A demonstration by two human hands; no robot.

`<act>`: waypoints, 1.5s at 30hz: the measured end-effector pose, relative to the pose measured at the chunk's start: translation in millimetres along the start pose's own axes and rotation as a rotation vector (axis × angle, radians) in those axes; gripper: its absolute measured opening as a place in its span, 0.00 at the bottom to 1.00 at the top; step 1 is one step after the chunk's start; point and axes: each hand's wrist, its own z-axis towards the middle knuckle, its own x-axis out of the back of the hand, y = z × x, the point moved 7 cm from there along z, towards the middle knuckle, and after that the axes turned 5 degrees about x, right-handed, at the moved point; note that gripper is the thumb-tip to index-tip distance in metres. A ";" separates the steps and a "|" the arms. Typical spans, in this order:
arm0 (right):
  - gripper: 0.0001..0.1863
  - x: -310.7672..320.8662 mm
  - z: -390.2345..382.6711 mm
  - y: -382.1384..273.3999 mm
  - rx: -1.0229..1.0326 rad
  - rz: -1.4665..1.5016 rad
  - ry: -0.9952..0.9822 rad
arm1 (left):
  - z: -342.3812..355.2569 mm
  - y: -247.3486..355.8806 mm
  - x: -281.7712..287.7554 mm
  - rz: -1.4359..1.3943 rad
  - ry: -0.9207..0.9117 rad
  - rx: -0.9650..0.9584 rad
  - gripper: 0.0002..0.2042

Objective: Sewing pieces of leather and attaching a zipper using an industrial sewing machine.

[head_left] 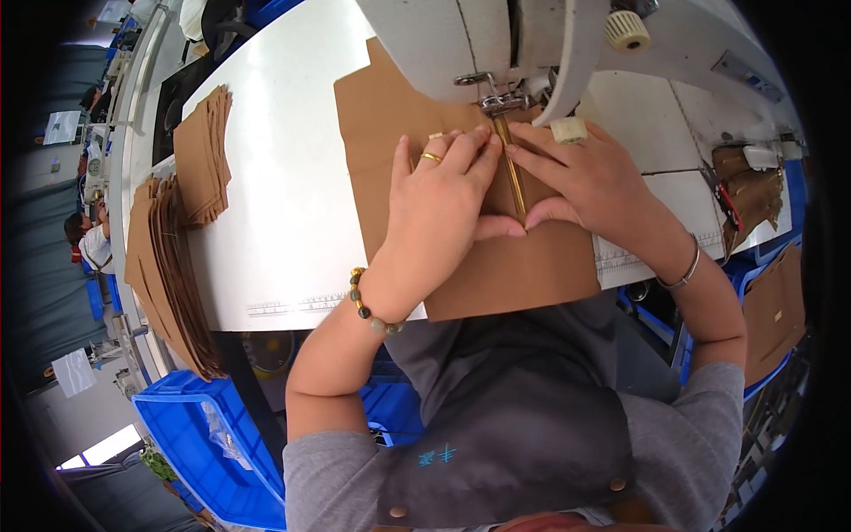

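Closest to the lens, a dark apron (514,417) covers the person's front, with a small blue mark stitched on it and metal snaps along its lower edge. Beyond it both hands lie flat and open on a brown sheet (523,266) spread over the white worktop (284,177). The left hand (434,213) presses the sheet with spread fingers, a gold ring on one; the right hand (594,182) presses from the other side, a pale pad on one finger. Neither grips anything. Between their fingertips runs a thin brass strip (511,173) leading up to the presser foot (496,102) of the sewing machine (496,35).

My reading is that a seam is being fed under the foot, and the next move calls for steady, even pushing with both hands so the sheet stays aligned with the strip.

Stacks of similar brown pieces (177,248) fan along the worktop's left edge. Blue plastic crates (204,434) sit below at lower left. Printed ruler marks (292,306) line the worktop's near edge. More brown pieces (753,195) lie far right, perhaps offcuts; the rim blurs them.
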 end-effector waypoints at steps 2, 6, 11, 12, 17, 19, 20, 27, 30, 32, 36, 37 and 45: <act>0.38 2.2 3.3 1.3 0.013 -0.002 0.034 | 4.4 -3.7 3.4 -0.001 0.012 0.005 0.44; 0.37 0.2 2.2 5.0 0.026 -0.003 0.059 | 10.1 -9.0 0.0 -0.011 -0.023 0.005 0.44; 0.37 1.0 1.2 4.8 0.024 0.042 0.061 | 8.0 -8.8 1.8 -0.075 0.034 -0.012 0.41; 0.38 1.0 1.2 4.7 0.023 0.044 0.063 | 5.9 -10.3 1.7 -0.140 0.047 0.011 0.39; 0.38 -0.3 0.0 5.0 0.003 0.039 0.029 | -4.5 -21.3 -8.3 -0.343 0.100 0.069 0.35; 0.38 1.5 -0.4 4.1 0.011 0.050 0.032 | -5.2 -26.0 -6.3 -0.343 0.137 0.049 0.33; 0.38 1.1 -0.9 3.4 0.009 0.064 0.015 | -5.6 -26.4 -6.0 -0.342 0.137 0.051 0.33; 0.38 -0.3 -2.0 1.6 0.005 0.079 0.033 | -6.1 -13.9 -8.2 -0.296 0.120 0.016 0.33; 0.38 0.2 -1.0 1.1 0.012 0.085 0.028 | -4.8 -10.2 -7.4 -0.257 0.105 -0.009 0.34; 0.38 -1.2 -2.1 1.2 0.006 0.082 0.021 | -3.0 -8.8 -5.6 -0.239 0.097 -0.019 0.35; 0.38 -0.3 -1.6 -0.5 0.013 0.054 0.015 | -0.1 -6.5 -2.7 -0.192 0.065 -0.035 0.34; 0.38 -0.6 -1.5 -0.9 0.016 0.054 0.013 | 0.5 -5.9 -2.0 -0.176 0.062 -0.046 0.34; 0.36 -6.1 6.5 6.9 -0.017 0.037 0.054 | 11.0 -17.6 -4.2 -0.138 0.099 -0.043 0.33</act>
